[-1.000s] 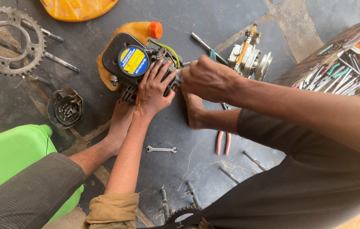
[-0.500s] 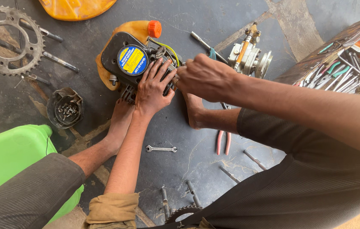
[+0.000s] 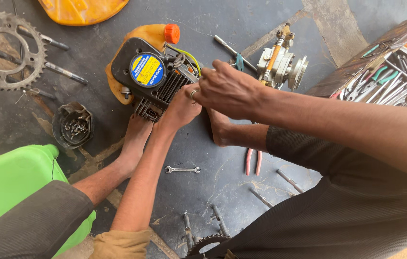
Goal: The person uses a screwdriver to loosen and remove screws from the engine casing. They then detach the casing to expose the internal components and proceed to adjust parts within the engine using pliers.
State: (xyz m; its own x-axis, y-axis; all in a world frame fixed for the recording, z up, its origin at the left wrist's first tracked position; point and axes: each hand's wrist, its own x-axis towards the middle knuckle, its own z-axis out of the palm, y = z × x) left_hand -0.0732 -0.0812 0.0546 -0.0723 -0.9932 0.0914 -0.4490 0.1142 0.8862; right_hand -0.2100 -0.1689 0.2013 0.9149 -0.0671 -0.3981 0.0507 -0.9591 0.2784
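Note:
A small black engine [image 3: 150, 79] with a round blue and yellow sticker and an orange fuel tank [image 3: 148, 36] with an orange cap lies on the dark floor. My left hand [image 3: 180, 109] presses on its finned cylinder from below. My right hand [image 3: 227, 88] lies over the left hand's fingers, its fingertips curled at the top of the cylinder by the yellow wire. What those fingertips pinch is hidden. My bare left foot [image 3: 134, 139] pushes against the engine's base, and my right foot [image 3: 220, 128] rests under my right wrist.
A large sprocket [image 3: 6, 48] and rods lie far left, with a black cup of screws [image 3: 74, 127] and a green container [image 3: 16, 184] nearer me. A metal pump part [image 3: 280, 62], spanner [image 3: 182, 169], red-handled pliers [image 3: 253, 162], loose bolts [image 3: 261, 196] and a tool box [image 3: 385, 79] lie to the right.
My right hand has slid slightly left, covering more of my left hand's fingers on the cylinder. The engine and my feet have stayed put.

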